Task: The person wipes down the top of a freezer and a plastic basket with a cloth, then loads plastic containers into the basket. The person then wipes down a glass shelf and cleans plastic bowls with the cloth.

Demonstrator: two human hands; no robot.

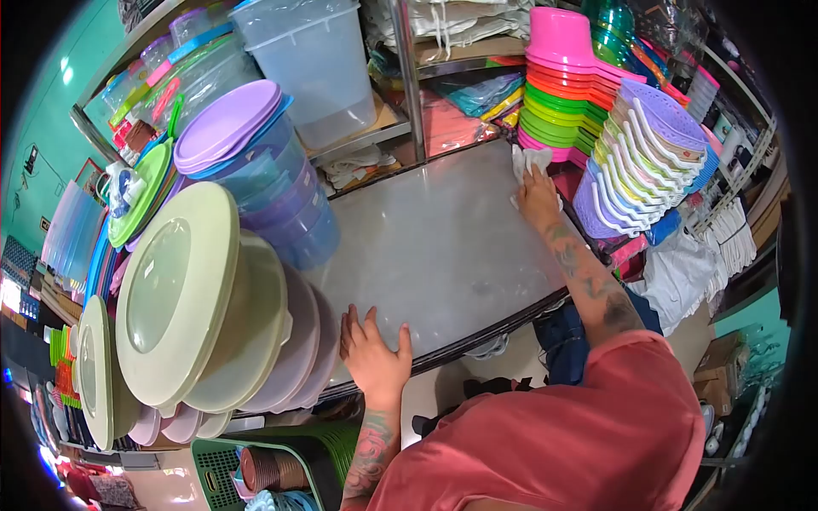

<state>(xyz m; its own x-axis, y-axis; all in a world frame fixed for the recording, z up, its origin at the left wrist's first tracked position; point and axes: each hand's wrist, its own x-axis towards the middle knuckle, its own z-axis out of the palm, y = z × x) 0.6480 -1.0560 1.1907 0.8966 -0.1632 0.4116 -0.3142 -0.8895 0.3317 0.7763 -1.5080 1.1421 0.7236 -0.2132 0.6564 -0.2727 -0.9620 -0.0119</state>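
My right hand (538,201) presses a crumpled white cloth (532,160) onto the far right corner of a grey tabletop (426,230). Its fingers are bent over the cloth. Near the front left edge of the same surface, my left hand (375,353) lies flat with fingers spread, holding nothing. Just left of it stand large lidded tubs (179,294) in cream and mauve. Close to my right hand are a stack of coloured dippers (558,94) with a pink one on top and a nested stack of baskets (639,162) with white handles.
Blue containers with purple lids (228,128) stand at the table's left rear. A clear storage bin (311,72) rests on a metal shelf behind. A dark green basket (221,473) holding brown pots sits below at the left. White bags (682,277) lie at the right.
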